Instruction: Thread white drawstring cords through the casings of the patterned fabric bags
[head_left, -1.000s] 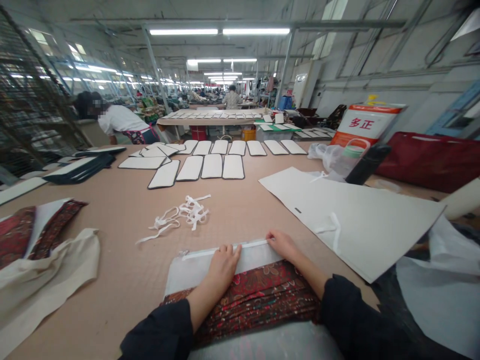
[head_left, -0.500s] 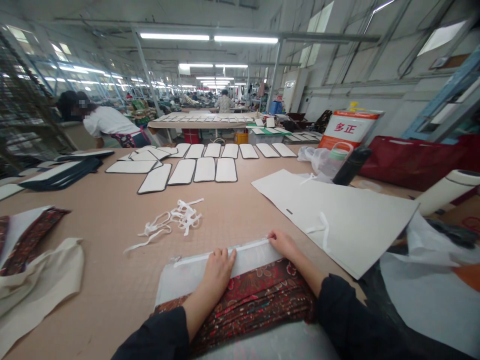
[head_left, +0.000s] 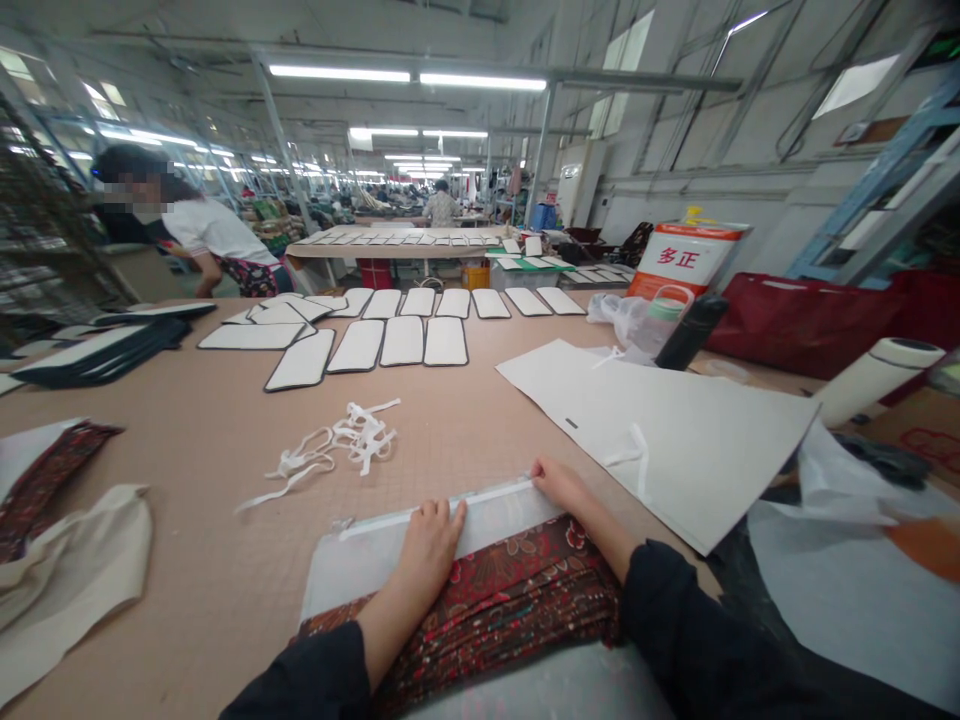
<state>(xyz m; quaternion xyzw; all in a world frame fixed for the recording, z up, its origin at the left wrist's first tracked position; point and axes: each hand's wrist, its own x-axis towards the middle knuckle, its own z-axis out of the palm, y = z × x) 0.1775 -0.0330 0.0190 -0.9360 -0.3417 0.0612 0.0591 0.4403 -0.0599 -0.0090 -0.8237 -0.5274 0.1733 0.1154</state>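
Note:
A clear plastic bag (head_left: 341, 568) lies before me on the table, with a pleated dark red and brown patterned fabric (head_left: 517, 575) in its lower part. A white strip (head_left: 491, 494) runs along the bag's far edge. My left hand (head_left: 429, 545) rests on the bag near the strip's middle, fingers laid on the plastic. At the strip's right end, my right hand (head_left: 561, 485) pinches the bag's corner between thumb and fingers. Beyond the bag is a loose tangle of white tapes (head_left: 360, 435).
White dark-edged panels (head_left: 403, 340) lie in rows farther back. To the right are a large white sheet (head_left: 675, 420), a black bottle (head_left: 690, 330), a white flask (head_left: 877, 375) and a canister (head_left: 682, 258). Beige cloth (head_left: 90, 580) lies left. A co-worker (head_left: 217, 235) leans at the far left.
The whole view has shifted slightly left. Both hands stay at nearly the same places on the bag. The co-worker at the left has turned the head and moved an arm.

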